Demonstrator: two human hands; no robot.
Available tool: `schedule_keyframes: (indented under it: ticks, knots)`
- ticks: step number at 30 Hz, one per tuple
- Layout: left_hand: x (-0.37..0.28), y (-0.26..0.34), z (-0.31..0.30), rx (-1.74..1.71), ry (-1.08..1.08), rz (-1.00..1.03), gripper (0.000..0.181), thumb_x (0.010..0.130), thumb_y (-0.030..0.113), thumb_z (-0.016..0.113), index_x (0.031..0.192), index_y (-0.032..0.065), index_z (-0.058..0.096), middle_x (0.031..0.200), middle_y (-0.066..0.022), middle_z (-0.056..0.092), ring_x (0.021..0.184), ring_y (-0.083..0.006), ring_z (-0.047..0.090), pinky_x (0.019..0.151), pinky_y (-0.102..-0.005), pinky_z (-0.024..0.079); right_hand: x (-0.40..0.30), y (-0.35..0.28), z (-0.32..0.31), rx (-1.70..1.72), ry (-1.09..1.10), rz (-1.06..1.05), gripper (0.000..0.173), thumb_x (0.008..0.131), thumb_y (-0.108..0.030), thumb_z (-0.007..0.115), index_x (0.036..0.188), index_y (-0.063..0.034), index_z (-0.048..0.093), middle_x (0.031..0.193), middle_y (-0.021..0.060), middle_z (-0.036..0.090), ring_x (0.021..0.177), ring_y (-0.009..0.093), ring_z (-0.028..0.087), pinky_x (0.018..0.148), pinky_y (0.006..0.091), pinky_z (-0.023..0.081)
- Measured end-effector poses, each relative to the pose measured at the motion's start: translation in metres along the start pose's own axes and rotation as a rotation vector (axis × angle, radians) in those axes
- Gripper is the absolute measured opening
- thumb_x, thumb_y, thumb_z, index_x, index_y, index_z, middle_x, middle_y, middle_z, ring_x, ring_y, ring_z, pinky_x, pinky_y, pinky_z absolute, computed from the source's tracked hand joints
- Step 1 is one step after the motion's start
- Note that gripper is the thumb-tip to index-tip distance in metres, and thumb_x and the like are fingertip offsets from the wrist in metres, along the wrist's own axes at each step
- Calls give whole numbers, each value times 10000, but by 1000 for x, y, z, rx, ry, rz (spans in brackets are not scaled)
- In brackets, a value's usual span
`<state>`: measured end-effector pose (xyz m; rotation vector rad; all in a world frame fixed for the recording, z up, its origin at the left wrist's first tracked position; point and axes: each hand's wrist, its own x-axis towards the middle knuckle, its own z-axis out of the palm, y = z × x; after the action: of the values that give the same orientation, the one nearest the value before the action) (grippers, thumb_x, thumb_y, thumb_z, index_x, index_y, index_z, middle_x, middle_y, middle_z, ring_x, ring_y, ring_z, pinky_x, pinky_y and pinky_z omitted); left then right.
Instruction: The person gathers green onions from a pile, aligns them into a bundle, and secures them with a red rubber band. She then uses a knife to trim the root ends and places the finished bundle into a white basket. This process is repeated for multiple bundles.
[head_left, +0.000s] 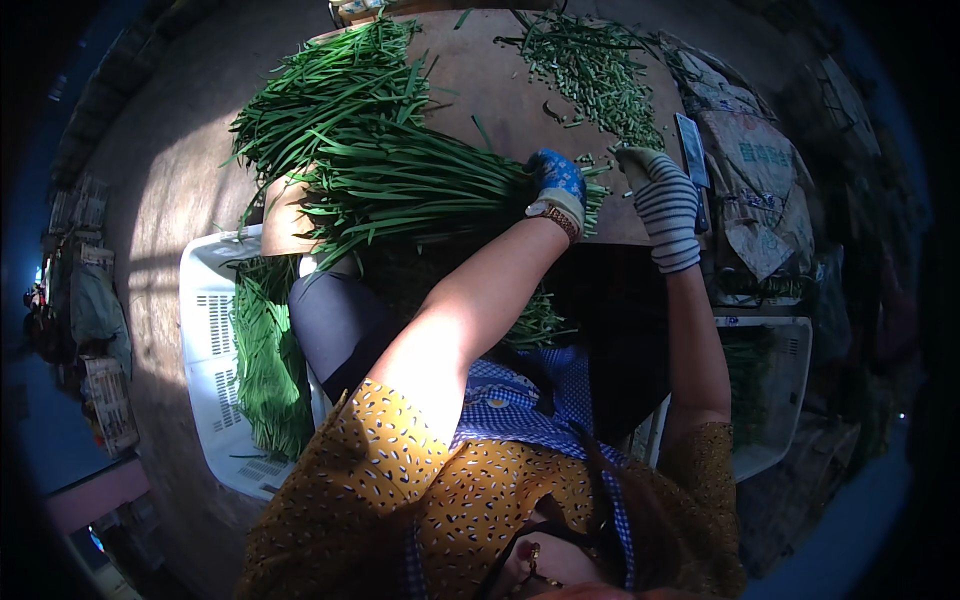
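My left hand (557, 180), in a blue floral glove, grips a thick bundle of long green leafy stalks (435, 176) that look like garlic chives. The leaves fan out to the left, and the pale cut ends stick out to the right of the glove. My right hand (660, 199) wears a striped knit glove and hovers by the table's right side, close to scattered stem pieces (615, 86). Its fingertips are bunched; whether something small is between them is unclear. Just right of that hand, a cleaver (693, 154) with a dark handle lies along the table edge.
Another heap of chives (337, 86) covers the back left of the wooden table (480, 82). A white plastic crate (206, 337) with chives stands by my left leg, a second crate (795, 375) at my right. Woven sacks (757, 150) lie beyond the table's right edge.
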<state>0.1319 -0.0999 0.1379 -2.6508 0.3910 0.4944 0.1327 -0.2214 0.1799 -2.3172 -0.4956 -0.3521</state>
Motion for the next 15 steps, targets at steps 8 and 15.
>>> schedule_keyframes:
  ticks: [8,15]
  knots:
    - [59,25,88,-399,232,88,369,893,272,392,1229,149,481,1222,-48,490,1095,-231,471,894,-501,321,64,-59,122,-678,-879,-316,212,719,-219,624,827,-42,668,798,156,651,774,322,628,683,397,504]
    - [88,50,125,-499,226,154,391,913,267,322,1277,152,407,1298,-40,402,1174,-216,386,957,-445,273,67,-70,139,-826,-955,-394,190,770,-121,552,890,-52,683,849,153,661,810,295,643,682,396,511]
